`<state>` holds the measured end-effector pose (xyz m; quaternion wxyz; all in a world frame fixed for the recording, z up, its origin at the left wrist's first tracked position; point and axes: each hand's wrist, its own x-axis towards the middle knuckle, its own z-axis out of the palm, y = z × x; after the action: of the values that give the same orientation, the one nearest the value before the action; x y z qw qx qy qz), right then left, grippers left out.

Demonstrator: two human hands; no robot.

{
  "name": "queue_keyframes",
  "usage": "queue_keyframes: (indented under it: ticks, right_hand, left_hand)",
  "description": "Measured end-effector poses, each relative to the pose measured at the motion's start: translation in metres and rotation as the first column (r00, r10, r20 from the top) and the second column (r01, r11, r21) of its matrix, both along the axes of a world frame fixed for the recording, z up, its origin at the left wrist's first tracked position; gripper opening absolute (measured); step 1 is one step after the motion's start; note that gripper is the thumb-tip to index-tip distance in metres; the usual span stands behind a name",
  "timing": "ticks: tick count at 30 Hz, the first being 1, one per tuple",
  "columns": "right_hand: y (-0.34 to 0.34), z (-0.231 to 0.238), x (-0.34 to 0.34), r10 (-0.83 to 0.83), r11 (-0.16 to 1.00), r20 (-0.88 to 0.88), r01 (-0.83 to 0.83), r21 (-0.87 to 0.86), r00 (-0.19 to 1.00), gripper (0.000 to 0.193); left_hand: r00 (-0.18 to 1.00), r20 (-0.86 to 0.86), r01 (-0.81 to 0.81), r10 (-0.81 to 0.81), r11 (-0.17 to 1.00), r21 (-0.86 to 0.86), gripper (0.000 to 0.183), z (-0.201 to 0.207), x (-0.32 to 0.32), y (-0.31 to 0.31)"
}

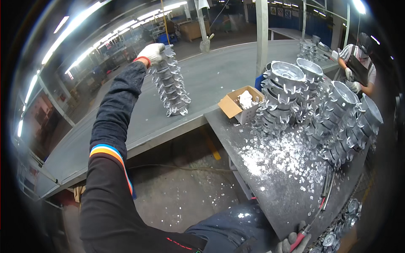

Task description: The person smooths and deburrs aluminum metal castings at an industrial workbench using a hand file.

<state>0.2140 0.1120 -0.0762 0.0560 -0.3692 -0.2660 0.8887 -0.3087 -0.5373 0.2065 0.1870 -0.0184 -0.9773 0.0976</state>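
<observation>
My left hand (152, 54), in a white glove with a red cuff, reaches far out over the grey conveyor belt. Its fingers are closed at the top of a tall stack of silvery metal castings (171, 86), which stands on the belt with a slight lean. Down at the lower edge, my right hand (292, 243) wears a grey glove and grips a red-handled tool (300, 238). The tool's thin shaft points up along the dark worktable (270, 194); its working end is hard to make out.
Several more stacks of castings (287, 71) crowd the worktable's far side, beside an open cardboard box (240, 104). Small metal scraps (270, 156) litter the tabletop. Long dark tools (327, 182) lie at its right. A grey post (262, 33) rises behind. A co-worker (358, 63) stands far right.
</observation>
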Motion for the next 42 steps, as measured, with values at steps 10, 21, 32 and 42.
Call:
queue_keyframes:
  ticks: [10,21,32,42]
  right_hand:
    - [0.0,-0.017,-0.001,0.089,0.995,-0.209,-0.081,0.05,0.974,0.068]
    - [-0.074,-0.018,0.03,0.12,0.978,-0.104,-0.135,-0.161,0.987,0.075]
    - [-0.086,-0.018,0.082,0.17,0.977,-0.204,-0.138,0.165,0.964,0.061]
    - [-0.054,0.029,0.089,0.227,0.8,0.125,-0.258,0.541,0.966,0.077]
  left_hand:
    - [0.931,-0.212,0.31,-0.299,0.951,0.02,0.078,-0.004,0.049,0.163]
    - [0.735,0.016,0.575,-0.678,0.636,0.515,0.074,-0.081,0.027,0.381]
    - [0.594,-0.395,0.766,-0.701,0.343,0.543,0.04,-0.127,0.17,0.407]
    - [0.416,-0.129,0.665,-0.9,0.204,0.719,0.05,-0.287,0.341,0.457]
